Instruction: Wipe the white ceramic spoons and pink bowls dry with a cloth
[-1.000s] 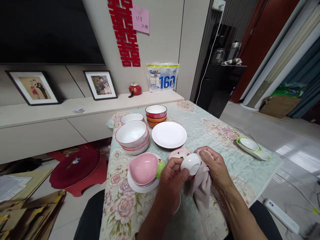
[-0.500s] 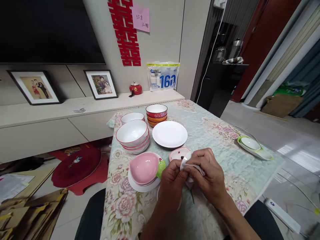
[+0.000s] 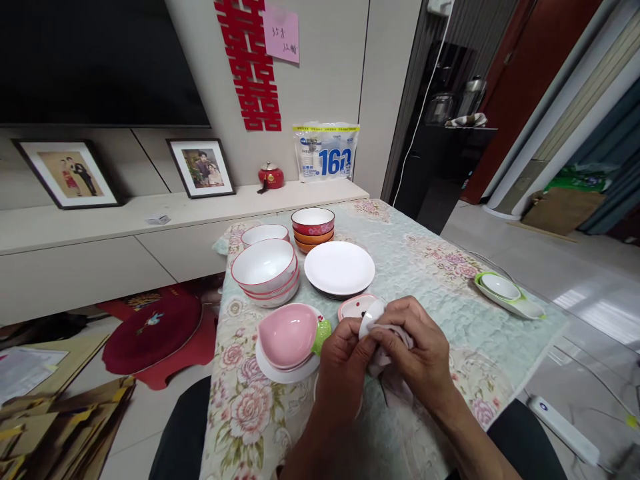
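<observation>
Near the table's front edge, my left hand (image 3: 346, 363) is closed, pinching a small glossy white ceramic piece (image 3: 370, 316). Fingers cover most of it, so its full shape is hidden. My right hand (image 3: 417, 347) is closed on a pale cloth (image 3: 397, 387) and presses it against the white piece; the cloth's loose end hangs below. Just behind the hands sits a small pink-rimmed dish (image 3: 354, 305), partly hidden. To the left, a pink fruit-shaped bowl (image 3: 287, 335) with a green leafy end rests on a white plate (image 3: 289, 379).
White bowls with red rims (image 3: 265, 267) are stacked at the left. Behind stand red and orange bowls (image 3: 313, 230) and a pile of plates (image 3: 339, 268). Green-edged dishes (image 3: 505, 293) lie at the table's right edge. A power strip (image 3: 565, 430) is on the floor.
Both hands stay in nearly the same place. The cloth has shifted in the right fingers, and more of it now shows below the white piece.
</observation>
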### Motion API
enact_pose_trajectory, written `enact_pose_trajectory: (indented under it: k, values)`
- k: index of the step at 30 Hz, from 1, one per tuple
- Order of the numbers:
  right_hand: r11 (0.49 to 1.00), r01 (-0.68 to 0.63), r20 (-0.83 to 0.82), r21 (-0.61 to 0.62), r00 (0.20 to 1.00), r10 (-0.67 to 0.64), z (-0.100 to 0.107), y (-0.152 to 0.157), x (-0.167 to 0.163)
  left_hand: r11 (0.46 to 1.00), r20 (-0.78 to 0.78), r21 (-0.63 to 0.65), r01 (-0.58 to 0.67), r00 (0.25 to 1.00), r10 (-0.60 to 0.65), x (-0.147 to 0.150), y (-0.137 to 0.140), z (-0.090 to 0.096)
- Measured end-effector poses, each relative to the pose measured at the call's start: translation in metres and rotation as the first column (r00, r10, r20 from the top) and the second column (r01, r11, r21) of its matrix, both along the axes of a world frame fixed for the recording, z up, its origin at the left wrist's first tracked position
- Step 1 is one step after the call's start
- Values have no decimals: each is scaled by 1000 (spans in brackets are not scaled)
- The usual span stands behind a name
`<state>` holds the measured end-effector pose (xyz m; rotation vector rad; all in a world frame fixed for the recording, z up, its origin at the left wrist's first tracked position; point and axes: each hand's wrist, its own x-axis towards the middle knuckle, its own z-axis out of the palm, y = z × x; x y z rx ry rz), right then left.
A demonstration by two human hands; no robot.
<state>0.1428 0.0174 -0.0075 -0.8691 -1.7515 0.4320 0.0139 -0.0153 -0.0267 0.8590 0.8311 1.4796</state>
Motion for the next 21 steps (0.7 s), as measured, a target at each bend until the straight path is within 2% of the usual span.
enact_pose_trajectory:
  k: [2, 3, 6, 8, 10, 13, 15, 17, 19, 21]
  values:
    - [1000, -10, 29, 29, 1000, 9, -1, 1, 1, 1000, -32, 16, 11, 999, -11, 0, 0, -2]
    - [1000, 10, 10, 5, 1000, -10, -2, 3, 2, 999, -41, 27, 19, 999, -18, 0, 0, -4]
    - [982, 120, -101, -149, 986, -136, -7, 11, 7, 997, -75, 51, 49, 996, -45, 0, 0, -9]
    - [967, 164, -139, -196, 971, -193, -9, 13, 8, 997, -113, 65, 50, 993, -42, 0, 0, -10]
    - [977, 152, -116, -150, 978, -171, -6, 10, 7, 996, -150, 78, 42, 988, -30, 0, 0, -8]
    - [998, 51, 15, 20, 999, -52, 2, 0, 2, 993, -217, 111, 27, 976, -2, -1, 0, -3]
    - [993, -18, 102, 114, 995, 7, 7, -5, 0, 991, -274, 132, 28, 962, 10, -1, 0, 0]
    - [992, -18, 105, 127, 994, 5, 8, -4, 0, 989, -315, 143, 37, 949, 10, -2, -1, 1]
    - [998, 59, 8, 25, 998, -60, 4, 1, 3, 989, -320, 140, 46, 948, 1, -2, -1, 2]
    - [974, 119, -146, -191, 978, -148, -2, 8, 7, 991, -294, 122, 59, 956, -21, -2, -2, 1]
